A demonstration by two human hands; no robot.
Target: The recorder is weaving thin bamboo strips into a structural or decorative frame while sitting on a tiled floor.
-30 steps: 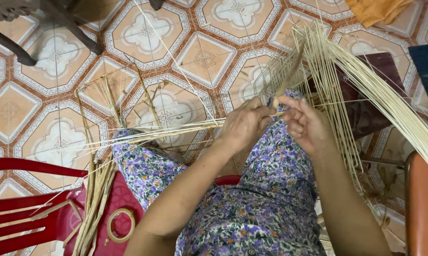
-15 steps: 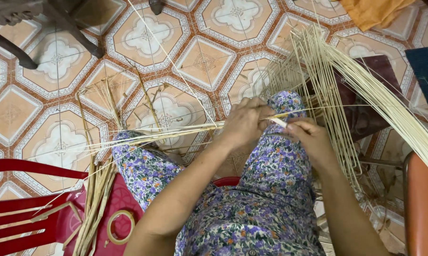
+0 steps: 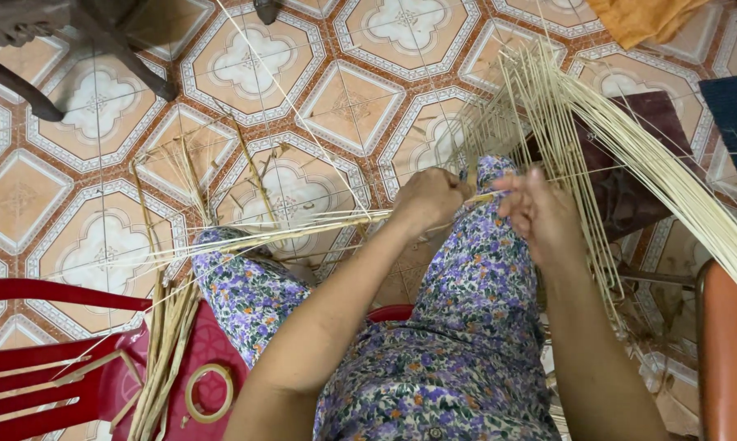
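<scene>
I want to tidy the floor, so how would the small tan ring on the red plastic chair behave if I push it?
The small tan ring lies flat on the red plastic chair, so it would probably slide, not roll. It looks thin and hollow, so likely light.

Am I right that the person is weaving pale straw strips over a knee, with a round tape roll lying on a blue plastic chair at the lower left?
Not quite: the head view shows the round tape roll lying on a red plastic chair, not blue. The rest holds: both hands work pale straw strips over the knee.

Patterned tile floor [image 3: 344, 106]; loose reed strips [image 3: 164, 351], red stool [image 3: 42, 359].
</scene>
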